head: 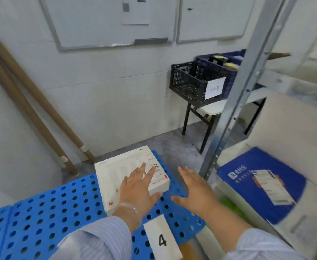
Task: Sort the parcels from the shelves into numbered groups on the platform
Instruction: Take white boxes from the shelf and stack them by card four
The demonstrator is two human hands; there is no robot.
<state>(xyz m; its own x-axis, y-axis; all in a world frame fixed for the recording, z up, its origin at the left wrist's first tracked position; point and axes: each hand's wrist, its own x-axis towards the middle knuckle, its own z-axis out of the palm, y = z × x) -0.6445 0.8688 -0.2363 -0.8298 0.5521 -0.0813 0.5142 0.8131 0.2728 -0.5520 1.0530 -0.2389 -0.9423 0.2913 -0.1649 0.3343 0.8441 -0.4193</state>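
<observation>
White parcel (116, 175), lower centre, near platform (47, 211) edge (nudge could drop it); left hand (137, 186) flat atop, right hand (195, 186) spread, empty.

The left grip (138, 186) lies flat, fingers straight, on a white parcel (114, 173) resting on the blue perforated platform (60, 212). Just right of it, the right grip (193, 188) hovers with fingers spread, holding nothing. A card marked 4 (161, 239) lies below the grips. A blue parcel (260, 184) sits farther right.

Left hand (138, 186) flat, fingers straight — right hand (194, 186) spread.
</observation>
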